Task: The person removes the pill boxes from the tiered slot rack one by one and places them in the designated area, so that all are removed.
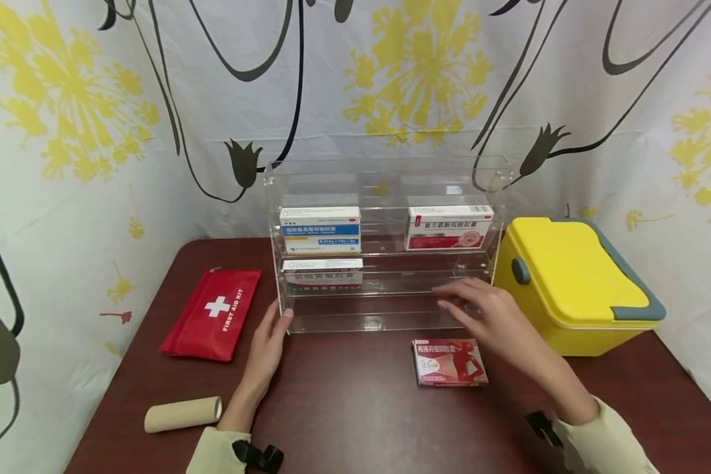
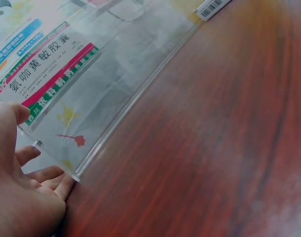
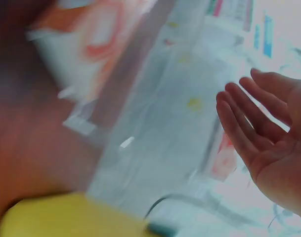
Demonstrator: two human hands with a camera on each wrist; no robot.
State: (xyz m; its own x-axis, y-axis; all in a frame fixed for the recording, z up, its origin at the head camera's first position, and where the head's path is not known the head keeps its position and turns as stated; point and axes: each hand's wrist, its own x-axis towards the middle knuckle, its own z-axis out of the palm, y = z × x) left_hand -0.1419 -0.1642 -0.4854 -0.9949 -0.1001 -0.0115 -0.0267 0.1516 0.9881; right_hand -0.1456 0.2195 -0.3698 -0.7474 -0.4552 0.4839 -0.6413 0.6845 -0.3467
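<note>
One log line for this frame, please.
left hand: open, touching acrylic rack left corner | right hand: open, empty, at rack's bottom tier | red medicine box: flat on table

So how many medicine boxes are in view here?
4: a blue box and a red box on the rack's upper shelf, a green box below, one box on the table.
</note>
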